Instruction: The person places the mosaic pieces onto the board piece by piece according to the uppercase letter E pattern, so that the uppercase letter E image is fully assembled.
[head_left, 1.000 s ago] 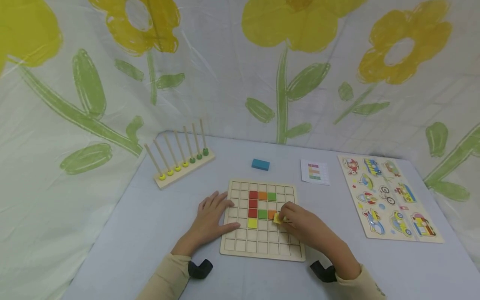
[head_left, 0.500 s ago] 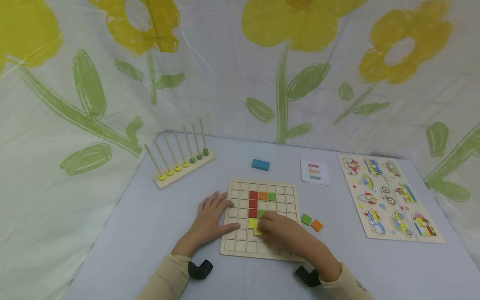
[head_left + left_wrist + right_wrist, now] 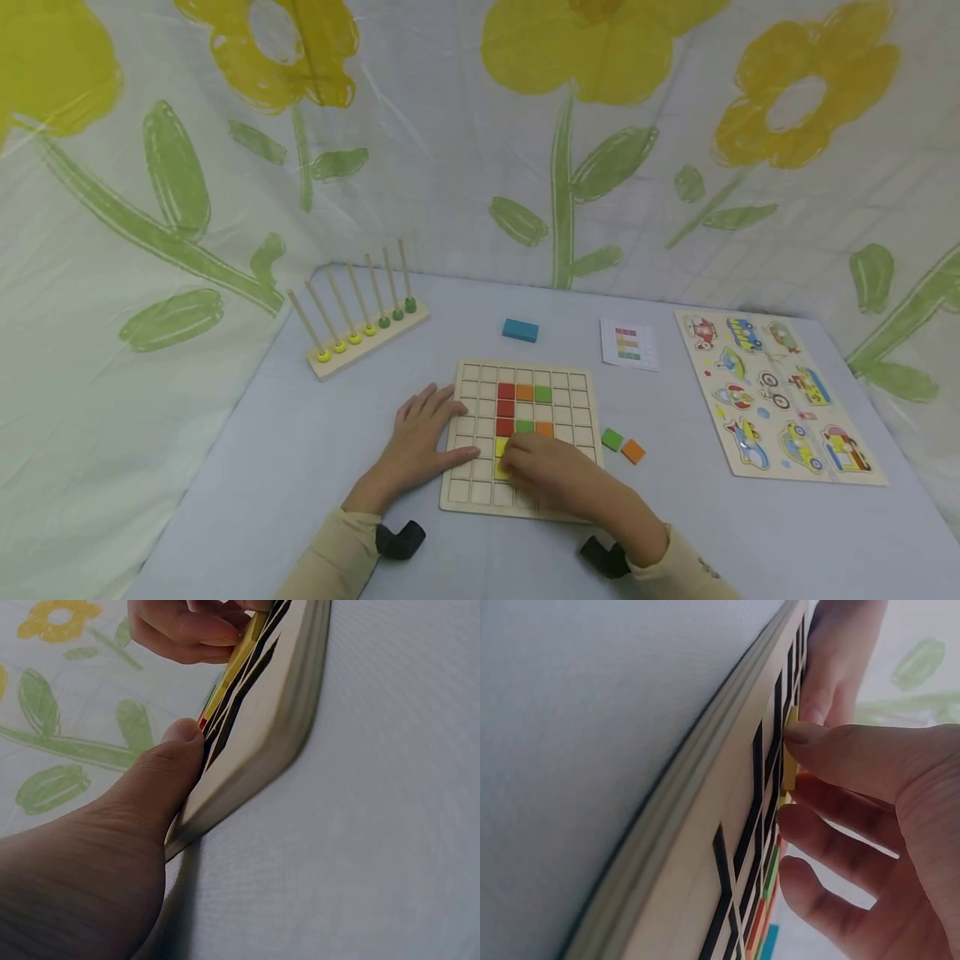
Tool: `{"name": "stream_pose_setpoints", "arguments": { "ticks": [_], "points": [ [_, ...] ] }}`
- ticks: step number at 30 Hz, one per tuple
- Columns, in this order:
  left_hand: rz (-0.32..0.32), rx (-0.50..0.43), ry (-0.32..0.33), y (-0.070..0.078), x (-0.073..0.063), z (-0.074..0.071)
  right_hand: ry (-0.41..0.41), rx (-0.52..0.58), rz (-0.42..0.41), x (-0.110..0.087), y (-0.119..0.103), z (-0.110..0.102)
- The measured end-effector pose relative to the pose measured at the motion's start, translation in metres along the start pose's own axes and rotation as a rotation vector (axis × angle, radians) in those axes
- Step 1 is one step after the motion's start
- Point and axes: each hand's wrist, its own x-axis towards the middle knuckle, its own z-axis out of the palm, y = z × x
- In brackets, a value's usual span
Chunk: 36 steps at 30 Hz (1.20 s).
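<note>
A wooden grid board (image 3: 482,493) lies on the table. My left hand (image 3: 422,437) rests on its left edge with fingers spread, the thumb (image 3: 182,731) lying over the rim. My right hand (image 3: 558,473) pinches a yellow square tile (image 3: 790,761) between thumb and fingers, low over the grid cell just below another yellow tile (image 3: 501,447). Above that one runs a column of red tiles (image 3: 506,408). To their right sit an orange tile (image 3: 524,392) and a green tile (image 3: 543,393) in the upper row. A second green and orange pair is partly covered by my right hand.
A loose green tile (image 3: 612,439) and orange tile (image 3: 633,451) lie right of the board. Behind it are a blue block (image 3: 521,330) and a printed pattern card (image 3: 630,344). A peg stand with beads (image 3: 367,337) is back left, a vehicle puzzle (image 3: 780,400) right.
My right hand has carried the yellow tile leftward and down across the board to below the other yellow tile, uncovering the loose green and orange tiles. My left hand has stayed put.
</note>
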Motion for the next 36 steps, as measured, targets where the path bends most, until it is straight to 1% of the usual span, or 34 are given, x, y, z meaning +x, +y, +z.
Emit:
{"name": "stream_pose_setpoints", "arguments": {
  "ticks": [4,15,19,22,24,28,31,34,36],
  "points": [
    [0.003,-0.004,0.005,0.000,0.000,0.000,-0.009,-0.006,-0.003,0.001,-0.002,-0.001],
    [-0.012,-0.003,-0.004,0.001,-0.001,0.000,0.002,-0.009,-0.008,0.002,-0.001,0.001],
    [-0.012,-0.011,0.003,0.000,-0.001,0.001,-0.018,0.003,0.004,0.002,0.000,0.001],
    [-0.009,-0.012,0.008,-0.001,-0.001,0.002,-0.050,0.020,0.049,0.001,0.002,-0.002],
    [-0.006,-0.009,0.012,-0.002,-0.001,0.002,-0.054,0.030,0.086,-0.001,0.007,-0.005],
    [-0.002,-0.005,0.014,-0.003,-0.001,0.003,0.007,0.019,0.159,-0.014,0.024,-0.014],
    [0.002,0.001,0.016,-0.003,-0.001,0.004,0.053,-0.008,0.260,-0.028,0.038,-0.021],
    [0.007,0.003,0.023,-0.003,-0.001,0.004,0.047,-0.025,0.386,-0.043,0.051,-0.026],
    [0.009,0.006,0.025,-0.002,-0.001,0.004,0.033,-0.039,0.453,-0.052,0.057,-0.028]
  ]
}}
